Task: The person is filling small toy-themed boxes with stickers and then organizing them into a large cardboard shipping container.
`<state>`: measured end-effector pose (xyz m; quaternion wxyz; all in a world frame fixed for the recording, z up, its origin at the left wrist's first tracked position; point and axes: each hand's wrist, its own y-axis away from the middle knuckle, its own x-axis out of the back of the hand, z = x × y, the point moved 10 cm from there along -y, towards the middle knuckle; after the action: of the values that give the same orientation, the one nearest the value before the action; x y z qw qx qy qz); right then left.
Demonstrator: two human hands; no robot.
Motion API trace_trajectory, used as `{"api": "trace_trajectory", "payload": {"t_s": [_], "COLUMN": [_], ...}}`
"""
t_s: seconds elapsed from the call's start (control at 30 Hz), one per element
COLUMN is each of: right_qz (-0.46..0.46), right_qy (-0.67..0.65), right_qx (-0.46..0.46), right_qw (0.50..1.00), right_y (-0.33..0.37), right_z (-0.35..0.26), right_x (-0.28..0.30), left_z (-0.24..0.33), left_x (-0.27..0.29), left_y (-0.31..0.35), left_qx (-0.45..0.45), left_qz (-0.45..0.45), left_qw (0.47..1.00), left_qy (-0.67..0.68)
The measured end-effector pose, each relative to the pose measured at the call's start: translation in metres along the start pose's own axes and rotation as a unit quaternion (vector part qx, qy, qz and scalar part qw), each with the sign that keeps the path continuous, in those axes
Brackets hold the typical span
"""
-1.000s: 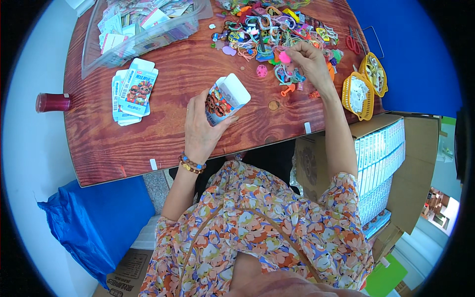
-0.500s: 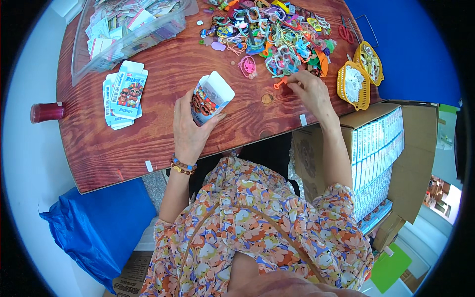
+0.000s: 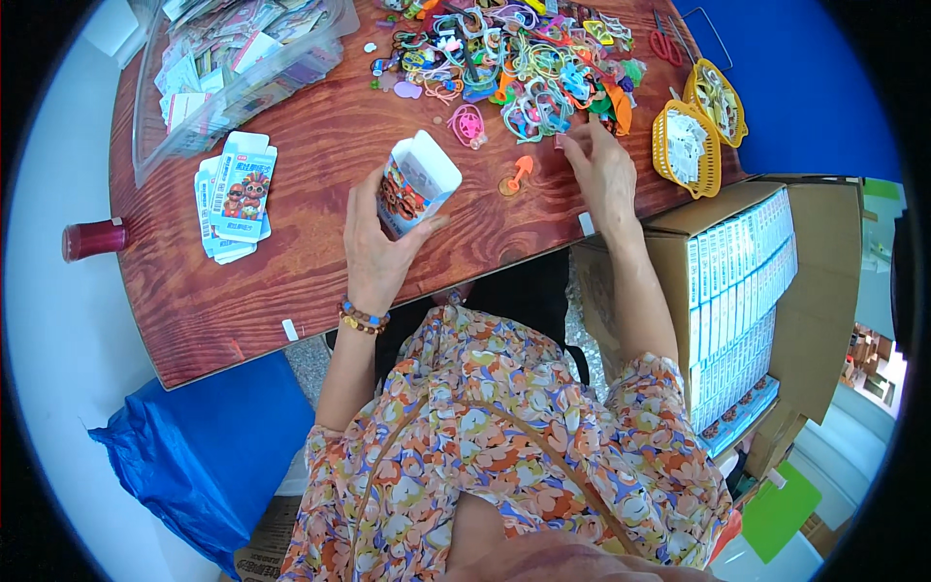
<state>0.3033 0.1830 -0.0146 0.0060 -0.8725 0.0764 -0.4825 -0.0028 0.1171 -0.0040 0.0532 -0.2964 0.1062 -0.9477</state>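
Note:
My left hand (image 3: 376, 228) is wrapped round a small open-topped cardboard box (image 3: 399, 201), printed with a colourful cartoon picture, its white flaps standing up. Over at the near right edge of a heap of small plastic toys (image 3: 543, 82), my right hand (image 3: 608, 184) reaches in with thumb and forefinger apart. I see nothing held in it, though some fingertips are hidden among the toys. An orange toy shovel (image 3: 521, 173) lies on the wooden table (image 3: 320, 272) between the box and my right hand. Left of the heap is a pink toy (image 3: 467, 126).
Flat printed cartons (image 3: 242, 194) lie stacked at left, before a clear plastic bin (image 3: 233, 107) of cards and packets. A dark red cylinder (image 3: 95, 240) is at the left edge. Yellow baskets (image 3: 660, 155), red-handled scissors (image 3: 665, 47) and a carton of packed boxes (image 3: 737, 281) are at right.
My right hand has let go of the orange toy shovel, which now lies further left on the table, and has moved up to the heap. My left hand still holds the box.

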Motion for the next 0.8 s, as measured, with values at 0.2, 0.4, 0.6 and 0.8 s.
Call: {"api": "trace_trajectory", "payload": {"t_s": [0.2,0.4,0.6,0.8], "right_qz": [0.004,-0.114,-0.081,-0.094], "right_qy": [0.091,-0.142,-0.130,-0.067], "right_qx": [0.041,0.055,0.339,0.442], "right_qw": [0.995,0.982,0.928,0.889], "right_y": [0.001,0.022,0.041,0.053], "right_z": [0.002,-0.062,-0.174,-0.190], "right_x": [-0.007,-0.010,0.012,0.001], "left_z": [-0.037,-0.014,0.004,0.006], "left_x": [0.052,0.037,0.014,0.006], "left_y": [-0.006,0.006,0.005,0.007], "left_qx": [0.041,-0.004,-0.024,-0.035], "left_qz": [0.135,0.018,-0.022,-0.012], "left_qw": [0.990,0.992,0.995,0.996], "left_qy": [0.027,-0.124,-0.094,-0.077]}}
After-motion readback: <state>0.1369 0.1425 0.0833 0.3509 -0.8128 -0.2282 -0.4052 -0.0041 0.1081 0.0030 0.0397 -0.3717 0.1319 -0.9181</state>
